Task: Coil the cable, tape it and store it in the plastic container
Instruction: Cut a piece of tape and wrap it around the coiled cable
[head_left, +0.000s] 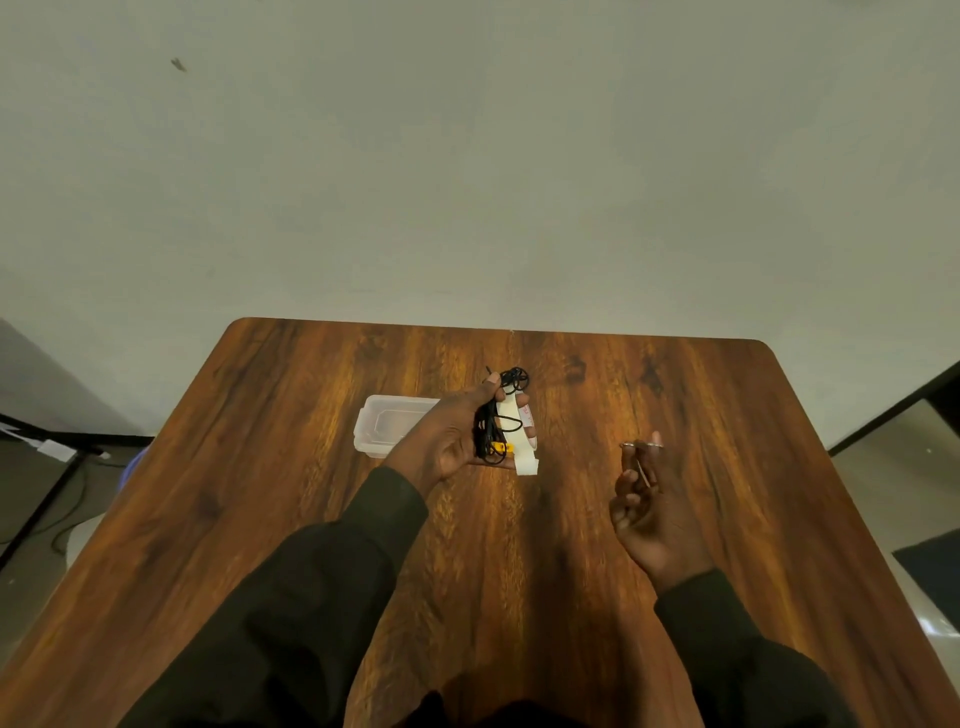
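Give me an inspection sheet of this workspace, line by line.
Surface: wooden table, dark grain, glare streaks down the middle.
Job's things: black coiled cable with a white tape strip and a yellow tag, held above the table; clear plastic container open, nothing seen inside.
Clutter: nothing seen.
Hands: left hand grips the coiled cable; right hand holds a thin metal tool, too small to identify.
Cables: loose leads on the floor at left.
Surroundings: plain wall behind; floor on both sides.
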